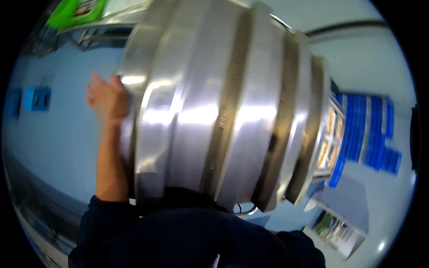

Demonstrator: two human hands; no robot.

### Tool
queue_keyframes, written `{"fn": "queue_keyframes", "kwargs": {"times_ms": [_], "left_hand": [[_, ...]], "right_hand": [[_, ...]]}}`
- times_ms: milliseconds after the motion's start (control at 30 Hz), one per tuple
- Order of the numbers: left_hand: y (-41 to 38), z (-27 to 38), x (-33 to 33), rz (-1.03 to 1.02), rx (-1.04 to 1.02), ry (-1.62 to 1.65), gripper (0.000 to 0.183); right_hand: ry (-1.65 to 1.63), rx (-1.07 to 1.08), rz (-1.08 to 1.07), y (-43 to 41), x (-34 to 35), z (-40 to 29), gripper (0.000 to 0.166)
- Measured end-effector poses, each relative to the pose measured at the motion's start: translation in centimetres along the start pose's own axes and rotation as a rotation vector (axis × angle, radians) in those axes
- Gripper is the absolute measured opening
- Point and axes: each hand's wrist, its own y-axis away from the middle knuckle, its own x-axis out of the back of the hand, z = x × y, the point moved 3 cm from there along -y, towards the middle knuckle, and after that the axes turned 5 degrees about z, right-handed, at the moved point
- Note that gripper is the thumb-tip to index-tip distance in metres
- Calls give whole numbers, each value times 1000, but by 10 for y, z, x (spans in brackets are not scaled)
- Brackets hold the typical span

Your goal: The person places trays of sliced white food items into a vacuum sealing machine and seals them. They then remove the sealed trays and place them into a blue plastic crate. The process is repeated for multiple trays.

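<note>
A large stainless-steel machine housing or conveyor (pixel 197 100) with broad raised bands and darker grooves fills the middle of my view, right in front of my body. My left hand (pixel 109 97) is raised beside its left edge, blurred, with the fingers apart and nothing visible in them. The thumb side is close to the metal; whether it touches cannot be told. My right hand is out of view; only the dark right sleeve (pixel 298 248) shows at the lower right.
Stacked blue crates (pixel 365 130) stand at the right, near white-framed trays (pixel 330 140) of light-brown pieces. A filled open cabinet (pixel 338 231) is at lower right. A green crate (pixel 63 15) sits at upper left, and a blue box (pixel 37 98) lies at far left.
</note>
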Motion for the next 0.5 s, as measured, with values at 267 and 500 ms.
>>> {"fn": "queue_keyframes", "kwargs": {"times_ms": [267,500], "left_hand": [[-44,-66,-75,155,-90,71,64],[-47,-39,-29,291,-251,-275,60]], "right_hand": [[-97,313,216,-20,-37,15,27],[-470,686,485,25,1,14,29]]}}
